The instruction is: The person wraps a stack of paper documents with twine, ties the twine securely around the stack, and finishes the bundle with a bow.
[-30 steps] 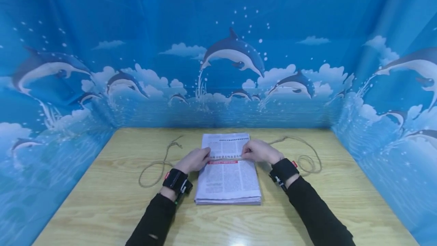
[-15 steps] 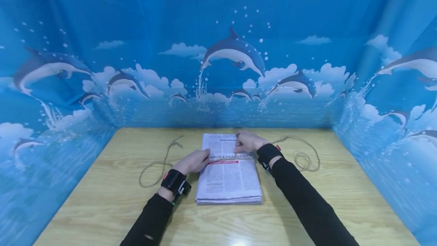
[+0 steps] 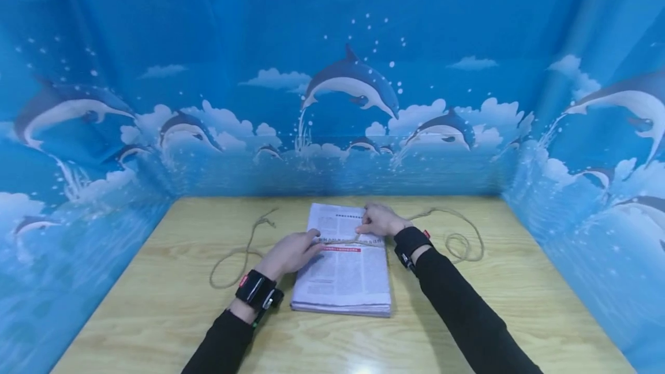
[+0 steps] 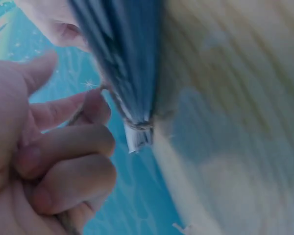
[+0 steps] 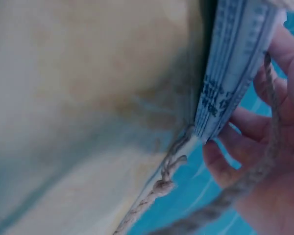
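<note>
Newspaper stack (image 3: 340, 284) flat on the worktop (image 3: 156, 316), centred in front of me. Rope (image 3: 340, 242) crosses its top sideways, just beyond a red printed strip (image 3: 343, 250). My left grip (image 3: 288, 253), at the stack's left edge, has fingers curled round the rope. My right grip (image 3: 383, 221), over the far right part, pinches rope rising from the crossing. Slack lies both sides: open loop left, small coil right. Dolphin-print sheet (image 3: 244, 10) behind.

Matt paper in the newspapers (image 3: 345, 281), rough fibre in the twine (image 5: 220, 201), glossy wood grain on the tabletop (image 3: 171, 305), matt cloth on sleeves (image 3: 467, 307).
</note>
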### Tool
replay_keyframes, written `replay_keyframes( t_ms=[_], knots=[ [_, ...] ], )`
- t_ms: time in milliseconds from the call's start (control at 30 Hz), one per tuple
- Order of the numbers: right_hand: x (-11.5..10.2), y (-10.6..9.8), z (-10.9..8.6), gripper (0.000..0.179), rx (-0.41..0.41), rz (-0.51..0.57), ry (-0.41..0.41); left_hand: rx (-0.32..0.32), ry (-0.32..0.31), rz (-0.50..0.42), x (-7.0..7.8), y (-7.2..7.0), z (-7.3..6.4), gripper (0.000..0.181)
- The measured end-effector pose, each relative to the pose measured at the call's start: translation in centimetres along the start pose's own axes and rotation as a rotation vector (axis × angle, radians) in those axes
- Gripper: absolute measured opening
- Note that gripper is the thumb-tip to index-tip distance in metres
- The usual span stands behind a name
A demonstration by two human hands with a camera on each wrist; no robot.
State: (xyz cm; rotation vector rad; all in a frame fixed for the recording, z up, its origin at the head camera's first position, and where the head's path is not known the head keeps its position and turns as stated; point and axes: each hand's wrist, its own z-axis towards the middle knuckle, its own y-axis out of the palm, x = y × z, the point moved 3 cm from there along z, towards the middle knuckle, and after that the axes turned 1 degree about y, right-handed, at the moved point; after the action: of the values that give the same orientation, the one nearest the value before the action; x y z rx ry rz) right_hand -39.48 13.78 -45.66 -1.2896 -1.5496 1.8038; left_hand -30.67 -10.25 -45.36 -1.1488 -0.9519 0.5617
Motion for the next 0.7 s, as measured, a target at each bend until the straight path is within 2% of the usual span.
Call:
replay_keyframes(
  t_ms=[67,167,300,400,500,567,633,700],
  knots=[
    [0.1,0.0,-0.2,0.041,0.015,0.001,0.035,-0.004,-0.006,0.003,0.4,-0.3,-0.3,0.037],
    [0.3,0.0,-0.6,0.039,0.02,0.004,0.088,-0.046,-0.047,0.002,1.0,-0.6,-1.0,0.046],
    [0.2,-0.1,-1.3,0.038,0.019,0.004,0.139,-0.141,-0.118,-0.016,1.7,-0.4,-2.3,0.082],
    [0.2,-0.2,-1.8,0.041,0.019,-0.003,0.158,-0.217,-0.125,-0.015,2.5,0.0,-3.2,0.106],
    [0.2,-0.3,-2.3,0.044,0.019,0.0,0.16,-0.261,-0.071,0.022,3.4,0.3,-3.8,0.11],
    [0.2,-0.4,-2.4,0.045,0.011,-0.008,0.149,-0.268,-0.033,0.041,3.8,0.4,-4.0,0.102],
    [0.2,-0.5,-2.6,0.047,-0.01,-0.021,0.146,-0.264,-0.005,0.041,3.8,0.3,-3.9,0.094],
    [0.1,-0.7,-2.9,0.046,-0.038,-0.055,0.154,-0.251,0.0,0.037,3.3,0.0,-3.8,0.094]
  ],
)
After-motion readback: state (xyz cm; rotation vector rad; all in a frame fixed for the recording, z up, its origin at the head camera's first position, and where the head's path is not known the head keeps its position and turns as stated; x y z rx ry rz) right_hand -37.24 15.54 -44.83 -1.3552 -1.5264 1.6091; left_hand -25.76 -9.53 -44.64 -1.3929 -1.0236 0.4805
